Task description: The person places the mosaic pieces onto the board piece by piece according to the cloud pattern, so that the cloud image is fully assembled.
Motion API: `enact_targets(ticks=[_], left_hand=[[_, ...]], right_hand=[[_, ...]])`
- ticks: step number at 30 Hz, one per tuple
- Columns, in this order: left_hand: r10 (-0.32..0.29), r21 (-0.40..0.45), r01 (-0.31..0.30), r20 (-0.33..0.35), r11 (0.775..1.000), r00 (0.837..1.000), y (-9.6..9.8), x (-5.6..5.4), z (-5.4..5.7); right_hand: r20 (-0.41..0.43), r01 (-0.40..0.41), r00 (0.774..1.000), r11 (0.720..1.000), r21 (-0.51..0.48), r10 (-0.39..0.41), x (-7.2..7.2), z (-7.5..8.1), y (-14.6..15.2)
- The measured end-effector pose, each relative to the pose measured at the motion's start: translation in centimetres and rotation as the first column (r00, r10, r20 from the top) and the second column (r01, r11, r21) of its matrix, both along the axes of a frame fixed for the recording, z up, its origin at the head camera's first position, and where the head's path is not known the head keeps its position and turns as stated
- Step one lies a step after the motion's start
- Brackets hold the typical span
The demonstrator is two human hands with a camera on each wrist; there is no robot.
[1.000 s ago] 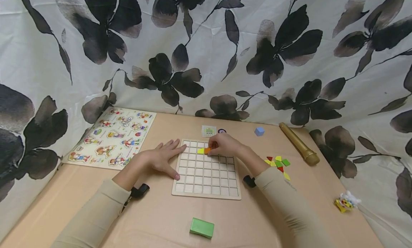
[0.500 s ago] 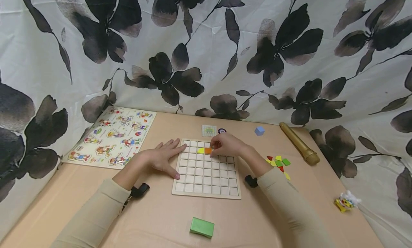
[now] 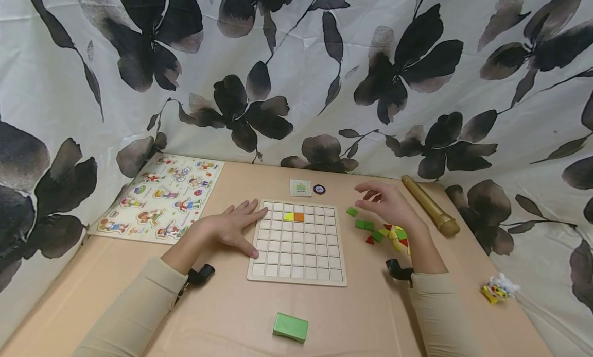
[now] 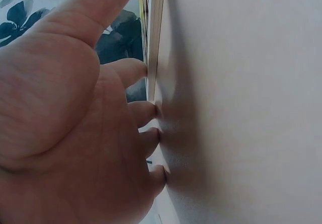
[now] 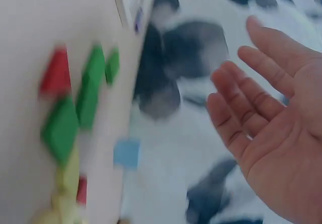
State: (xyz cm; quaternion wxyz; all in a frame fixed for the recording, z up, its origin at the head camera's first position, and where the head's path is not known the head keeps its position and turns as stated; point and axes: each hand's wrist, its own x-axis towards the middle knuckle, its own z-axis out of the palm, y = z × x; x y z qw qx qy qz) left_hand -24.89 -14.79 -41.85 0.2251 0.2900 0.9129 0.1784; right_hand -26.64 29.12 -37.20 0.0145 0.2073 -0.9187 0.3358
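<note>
A pale gridded board (image 3: 296, 251) lies mid-table, with a yellow tile (image 3: 289, 216) and an orange tile (image 3: 299, 217) side by side in its second row. My left hand (image 3: 227, 229) rests at the board's left edge, fingers spread; in the left wrist view thumb and index finger touch the board's side (image 4: 155, 43). Over the table to the right, my right hand (image 3: 389, 205) hovers with relaxed, slightly bent fingers and holds nothing. Below and left of it lie several green pieces (image 3: 364, 224), a red triangle (image 3: 369, 240) and yellow pieces (image 3: 393, 234), partly covered by the right wrist.
A blue cube (image 5: 127, 153) shows in the right wrist view. Behind the board are a small pattern card (image 3: 300, 188) and a dark ring (image 3: 319, 189). Around stand a picture sheet (image 3: 159, 200), golden stick (image 3: 431, 207), green block (image 3: 290, 327) and small toy (image 3: 499, 290).
My right hand has let go of the orange tile, which stays on the board, and has moved right over the loose pieces, uncovering green ones. My left hand stays put.
</note>
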Motion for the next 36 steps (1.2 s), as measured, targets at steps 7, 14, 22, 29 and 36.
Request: enact_targets(ticks=[7, 14, 22, 29, 36], left_hand=[[0.002, -0.001, -0.002, 0.0, 1.0, 1.0, 0.2, 0.2, 0.2], [0.0, -0.014, 0.0, 0.001, 1.0, 1.0, 0.2, 0.1, 0.1], [-0.007, -0.004, 0.007, 0.001, 1.0, 1.0, 0.2, 0.2, 0.3], [-0.001, -0.01, 0.001, 0.007, 1.0, 1.0, 0.1, 0.2, 0.3], [0.003, 0.001, -0.003, 0.01, 1.0, 1.0, 0.1, 0.0, 0.2]], right_hand=[[0.055, 0.076, 0.995, 0.994, 0.077, -0.08, 0.0, -0.9, 6.7], [0.193, 0.152, 0.963, 0.972, 0.179, -0.187, 0.4, -2.3, 9.8], [0.262, 0.109, 0.951, 0.969, 0.221, -0.167, 0.5, -3.5, 11.1], [0.268, 0.125, 0.944, 0.959, 0.253, -0.194, 0.5, -3.6, 11.1], [0.256, 0.152, 0.944, 0.964, 0.22, -0.207, 0.7, -3.6, 11.0]])
